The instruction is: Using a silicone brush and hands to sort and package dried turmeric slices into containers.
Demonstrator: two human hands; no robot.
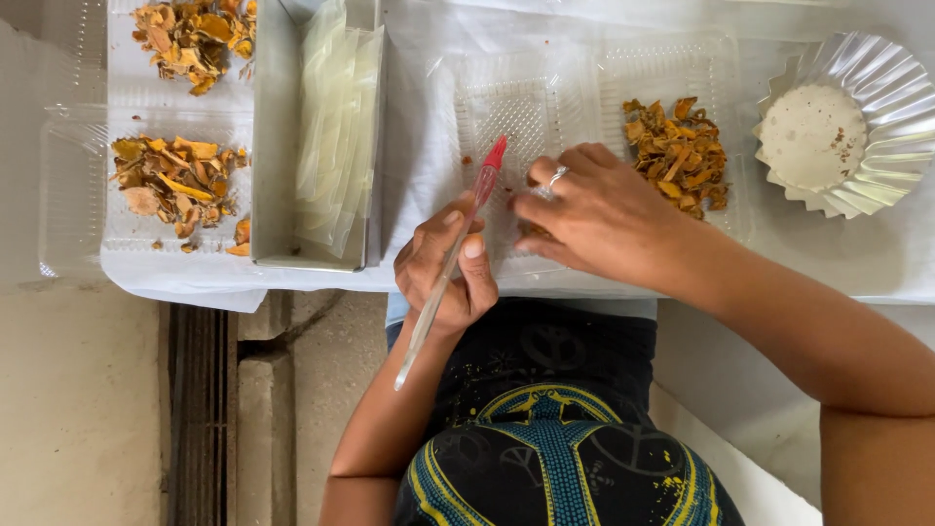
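Fingers (458, 255) of my left hand (443, 273) pinch a red-tipped pen (458, 244); my right hand (594, 214) curls, fingertips pressing the clear tray (506, 107).

White-covered table (828, 273); bare concrete floor (78, 409) with slatted drain (200, 409).

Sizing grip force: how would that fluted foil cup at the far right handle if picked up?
The foil cup looks thin and pleated, so probably very light and easily crushed. Its wide, flat base suggests it would slide rather than tip. The powdery layer inside could spill if tilted.
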